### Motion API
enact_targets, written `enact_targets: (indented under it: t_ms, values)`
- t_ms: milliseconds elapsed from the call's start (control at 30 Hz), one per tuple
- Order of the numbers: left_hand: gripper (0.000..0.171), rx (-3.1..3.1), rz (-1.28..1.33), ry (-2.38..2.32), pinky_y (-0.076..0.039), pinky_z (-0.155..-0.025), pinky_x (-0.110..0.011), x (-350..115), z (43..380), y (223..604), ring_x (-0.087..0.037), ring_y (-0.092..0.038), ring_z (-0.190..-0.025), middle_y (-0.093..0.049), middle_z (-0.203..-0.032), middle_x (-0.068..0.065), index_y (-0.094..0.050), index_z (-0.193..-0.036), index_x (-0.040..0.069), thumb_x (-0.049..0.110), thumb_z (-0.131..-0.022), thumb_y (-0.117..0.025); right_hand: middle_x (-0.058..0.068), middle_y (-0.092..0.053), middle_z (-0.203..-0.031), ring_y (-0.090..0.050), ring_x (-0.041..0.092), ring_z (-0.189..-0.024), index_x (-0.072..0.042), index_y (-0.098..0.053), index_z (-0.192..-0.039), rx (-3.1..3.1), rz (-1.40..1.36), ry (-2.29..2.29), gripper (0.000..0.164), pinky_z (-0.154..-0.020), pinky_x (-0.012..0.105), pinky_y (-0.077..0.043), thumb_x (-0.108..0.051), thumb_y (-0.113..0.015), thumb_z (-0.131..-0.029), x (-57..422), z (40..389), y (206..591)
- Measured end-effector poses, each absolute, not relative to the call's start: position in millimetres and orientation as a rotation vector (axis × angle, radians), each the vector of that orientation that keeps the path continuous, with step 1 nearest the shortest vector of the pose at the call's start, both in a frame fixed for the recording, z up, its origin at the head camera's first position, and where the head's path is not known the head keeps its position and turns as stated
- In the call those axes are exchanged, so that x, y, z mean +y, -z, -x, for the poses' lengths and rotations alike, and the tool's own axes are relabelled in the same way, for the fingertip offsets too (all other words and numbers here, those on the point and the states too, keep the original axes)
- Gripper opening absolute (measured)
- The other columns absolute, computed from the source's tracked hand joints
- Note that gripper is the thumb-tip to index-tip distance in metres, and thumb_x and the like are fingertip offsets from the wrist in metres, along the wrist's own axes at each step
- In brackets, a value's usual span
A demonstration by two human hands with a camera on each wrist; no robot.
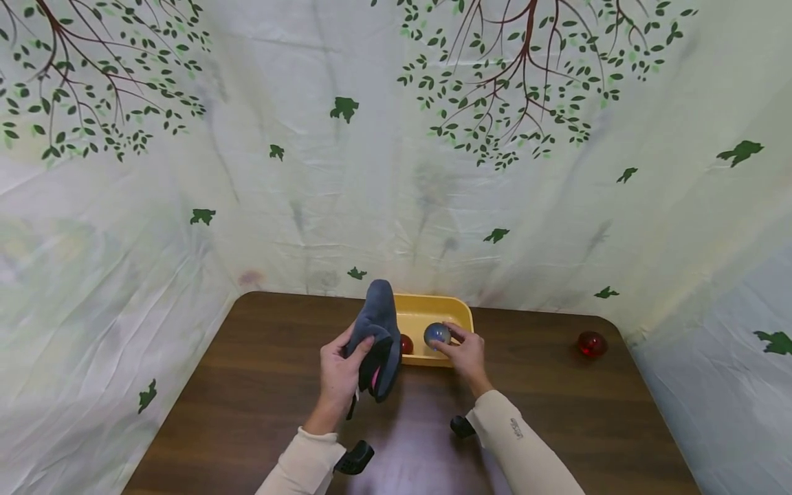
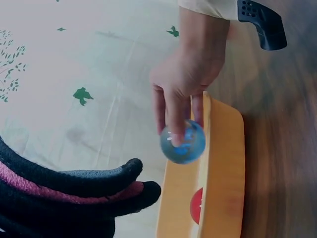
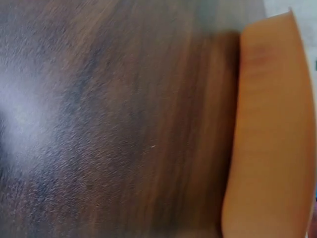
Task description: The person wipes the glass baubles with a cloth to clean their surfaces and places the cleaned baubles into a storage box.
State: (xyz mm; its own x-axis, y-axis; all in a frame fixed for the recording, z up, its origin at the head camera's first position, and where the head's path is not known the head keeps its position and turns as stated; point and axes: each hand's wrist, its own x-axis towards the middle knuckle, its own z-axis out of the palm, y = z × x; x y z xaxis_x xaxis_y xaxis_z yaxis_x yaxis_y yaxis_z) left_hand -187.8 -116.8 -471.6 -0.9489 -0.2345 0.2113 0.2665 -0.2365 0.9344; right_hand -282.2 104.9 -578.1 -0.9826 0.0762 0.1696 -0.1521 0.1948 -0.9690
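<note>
My left hand [image 1: 339, 368] grips a soft dark blue-grey cloth item [image 1: 379, 316], held upright with its black-edged opening showing pink inside. In the left wrist view, its parted black edges [image 2: 94, 186] reach in from the left; its exact kind is unclear. My right hand [image 1: 468, 354] pinches a clear bluish ball [image 1: 437, 334] between thumb and fingers, over the yellow tray [image 1: 460, 313]. A red ball [image 1: 406, 344] sits in the tray, partly hidden by the cloth item. The right wrist view shows the tray's outer wall [image 3: 272, 134] but neither hand clearly.
Another red ball [image 1: 592, 344] lies near the far right corner of the brown wooden table [image 1: 532, 392]. The tray stands at the table's back edge. Behind it hangs a pale curtain [image 1: 383, 206] printed with branches and green birds.
</note>
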Motion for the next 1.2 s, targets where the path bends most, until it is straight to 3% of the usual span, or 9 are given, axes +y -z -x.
enact_targets:
  t_ms: [167,467,633,800,1000,1200]
  values:
    - [0.042,-1.709,0.046,2.255,-0.054,-0.083,-0.031,-116.6,188.8,472.1,-0.016,-0.068,-0.093,-0.069,-0.111,-0.01,-0.057,-0.127,-0.009,-0.004,-0.086,-0.067,0.019,-0.069,-0.109,-0.065,0.032,-0.104,0.003,-0.07,-0.112,-2.372,-0.119,-1.752,0.046,-0.078,0.036,-0.057,-0.008,-0.086,-0.07,104.8,285.6,586.2]
    - [0.042,-1.676,0.088,2.222,-0.055,-0.082,-0.029,-116.5,191.4,476.8,-0.013,-0.068,-0.092,-0.071,-0.104,0.002,-0.056,-0.125,-0.013,-0.008,-0.085,-0.066,0.015,-0.069,-0.11,-0.063,0.03,-0.1,-0.003,-0.071,-0.113,-2.587,-0.098,-1.511,0.047,-0.086,0.047,-0.053,-0.013,-0.087,-0.07,102.2,285.4,586.6]
    - [0.041,-1.673,0.079,2.22,-0.055,-0.081,-0.029,-117.8,191.0,476.9,-0.012,-0.068,-0.092,-0.071,-0.103,0.004,-0.057,-0.125,-0.011,-0.008,-0.085,-0.066,0.02,-0.067,-0.113,-0.065,0.035,-0.101,0.003,-0.068,-0.114,-2.585,-0.172,-1.472,0.045,-0.084,0.047,-0.054,-0.008,-0.083,-0.074,102.9,286.5,589.3]
    - [0.041,-1.692,0.084,2.229,-0.055,-0.083,-0.03,-119.5,190.2,475.6,-0.014,-0.068,-0.094,-0.069,-0.11,-0.006,-0.058,-0.126,-0.009,-0.007,-0.086,-0.066,0.025,-0.063,-0.119,-0.064,0.04,-0.102,0.009,-0.065,-0.115,-2.53,-0.218,-1.517,0.038,-0.083,0.044,-0.055,-0.001,-0.075,-0.08,105.3,286.5,592.6]
    - [0.041,-1.685,0.083,2.212,-0.055,-0.081,-0.029,-118.9,190.5,476.1,-0.013,-0.068,-0.092,-0.071,-0.104,0.003,-0.058,-0.125,-0.011,-0.007,-0.085,-0.067,0.024,-0.064,-0.119,-0.063,0.038,-0.106,0.009,-0.066,-0.113,-2.46,-0.226,-1.542,0.033,-0.085,0.044,-0.054,-0.003,-0.072,-0.083,104.3,287.3,593.8]
    - [0.041,-1.702,0.07,2.181,-0.055,-0.08,-0.028,-117.3,191.4,476.3,-0.012,-0.068,-0.09,-0.071,-0.103,0.0,-0.057,-0.124,-0.012,-0.006,-0.085,-0.068,0.023,-0.065,-0.117,-0.066,0.038,-0.097,0.009,-0.067,-0.112,-2.393,-0.201,-1.609,0.029,-0.079,0.042,-0.056,-0.001,-0.071,-0.085,106.7,284.7,591.4]
